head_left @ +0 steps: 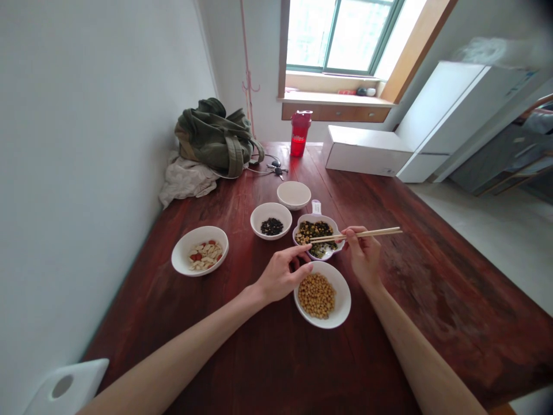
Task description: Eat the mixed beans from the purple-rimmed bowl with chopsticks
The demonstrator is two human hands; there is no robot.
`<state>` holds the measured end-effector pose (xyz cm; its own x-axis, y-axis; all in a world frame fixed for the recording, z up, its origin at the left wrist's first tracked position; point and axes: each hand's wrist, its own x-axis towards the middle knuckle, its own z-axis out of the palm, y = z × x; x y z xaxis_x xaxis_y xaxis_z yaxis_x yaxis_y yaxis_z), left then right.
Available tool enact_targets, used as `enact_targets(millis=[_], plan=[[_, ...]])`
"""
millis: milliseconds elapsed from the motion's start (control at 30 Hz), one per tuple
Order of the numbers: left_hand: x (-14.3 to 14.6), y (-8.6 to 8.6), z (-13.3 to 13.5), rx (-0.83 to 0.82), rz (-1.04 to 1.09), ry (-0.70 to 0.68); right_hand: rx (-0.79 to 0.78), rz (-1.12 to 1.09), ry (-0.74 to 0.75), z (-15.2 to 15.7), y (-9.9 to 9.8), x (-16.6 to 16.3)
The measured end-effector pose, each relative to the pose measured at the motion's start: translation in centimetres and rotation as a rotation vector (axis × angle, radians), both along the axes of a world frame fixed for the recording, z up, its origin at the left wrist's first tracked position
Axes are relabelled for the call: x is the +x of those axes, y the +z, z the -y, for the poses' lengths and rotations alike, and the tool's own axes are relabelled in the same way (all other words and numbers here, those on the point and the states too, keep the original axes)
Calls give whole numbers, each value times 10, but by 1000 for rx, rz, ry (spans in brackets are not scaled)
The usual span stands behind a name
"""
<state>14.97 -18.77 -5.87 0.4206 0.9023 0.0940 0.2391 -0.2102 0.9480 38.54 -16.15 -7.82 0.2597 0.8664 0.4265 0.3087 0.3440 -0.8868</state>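
Observation:
My right hand [365, 256] is closed around a pair of wooden chopsticks [380, 231], held nearly level. Their tips are over a flower-shaped dish [343, 248] with a short handle, which holds mixed yellow and dark beans and seeds. My left hand [283, 274] holds nothing: its index finger stretches to the dish's near left edge, by the chopstick tips, and its thumb is at the rim of a white bowl [343, 308]. Yellow soybeans [317, 295] fill part of that bowl. Whether the left fingertips touch either rim is hard to tell.
Beyond the hands are a white bowl [256, 218] of black beans and an empty white bowl [294, 193]. Left stands a bowl [179, 256] of pale slices and red pieces. Farther back are a green bag [207, 141], keys [277, 169], a red bottle [299, 135] and a white box [367, 151].

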Motion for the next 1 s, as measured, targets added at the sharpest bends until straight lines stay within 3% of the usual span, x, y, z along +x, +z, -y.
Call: enact_targets(millis=[133, 333, 533, 1000], plan=[[-1, -2, 0, 10, 16, -35, 16, 39, -38, 1, 2, 1], [2, -7, 2, -24, 30, 143, 35, 40, -16, 1, -3, 3], [2, -8, 1, -36, 18, 129, -1, 134, 44, 1, -7, 4], [3, -7, 2, -25, 44, 130, -14, 120, 49, -1, -6, 10]])
